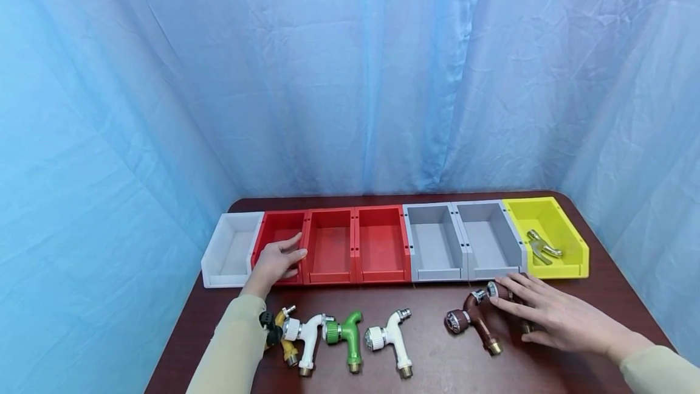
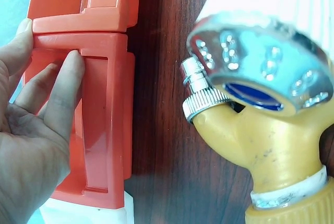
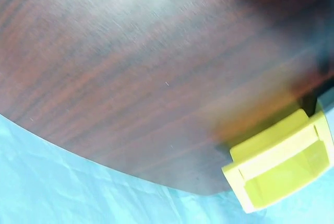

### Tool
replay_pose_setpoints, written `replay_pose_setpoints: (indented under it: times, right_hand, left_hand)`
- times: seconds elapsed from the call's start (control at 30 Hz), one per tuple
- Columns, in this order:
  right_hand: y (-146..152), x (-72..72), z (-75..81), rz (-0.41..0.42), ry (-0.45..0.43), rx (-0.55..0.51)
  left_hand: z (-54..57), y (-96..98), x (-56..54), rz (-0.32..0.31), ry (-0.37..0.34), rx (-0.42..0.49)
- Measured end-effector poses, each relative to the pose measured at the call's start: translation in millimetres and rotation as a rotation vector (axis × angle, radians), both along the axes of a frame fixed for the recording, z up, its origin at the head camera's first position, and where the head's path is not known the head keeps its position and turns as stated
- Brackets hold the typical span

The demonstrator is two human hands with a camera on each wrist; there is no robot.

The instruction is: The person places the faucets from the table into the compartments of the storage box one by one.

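My left hand (image 1: 277, 263) is at the leftmost red bin (image 1: 273, 279), its fingers reaching over the front. In the left wrist view, the extended fingers (image 2: 65, 91) are against the bin's side, with nothing held between them. My right hand (image 1: 552, 315) lies over a brown faucet (image 1: 497, 290), fingers fairly straight, hiding most of it. Another brown faucet (image 1: 480, 323) lies just to the left of that hand. The right wrist view shows neither hand nor faucet. Near my left sleeve lie a yellow faucet (image 1: 290, 348), a white faucet (image 1: 310, 345) and a green faucet (image 1: 351, 339).
Another white faucet (image 1: 398, 339) lies mid-table. Along the back, a white bin (image 1: 217, 269), two more red bins (image 1: 330, 277) (image 1: 383, 276), two grey bins (image 1: 437, 274) (image 1: 494, 273) and a yellow bin (image 1: 574, 269) stand in a row. A metal faucet (image 1: 542, 247) sits in the yellow bin.
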State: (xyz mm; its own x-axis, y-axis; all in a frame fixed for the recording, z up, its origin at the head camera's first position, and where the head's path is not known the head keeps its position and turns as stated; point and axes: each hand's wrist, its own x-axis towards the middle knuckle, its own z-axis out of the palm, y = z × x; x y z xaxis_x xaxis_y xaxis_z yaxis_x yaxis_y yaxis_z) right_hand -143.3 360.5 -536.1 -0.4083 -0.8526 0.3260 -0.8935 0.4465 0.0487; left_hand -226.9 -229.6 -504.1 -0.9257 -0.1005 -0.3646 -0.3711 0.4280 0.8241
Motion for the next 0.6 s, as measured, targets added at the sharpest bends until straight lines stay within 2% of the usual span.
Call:
replay_pose_setpoints:
  times: [0.27,0.6]
  right_hand:
    - [-3.5,-24.1,10.4,0.003,0.059,-0.062]
    - [-3.5,-48.5,25.4,-0.063,0.059,0.003]
  left_hand:
    - [-1.9,-1.7,0.3,0.003,-0.004,0.007]
    - [-1.1,-0.9,-0.4,0.005,-0.004,0.015]
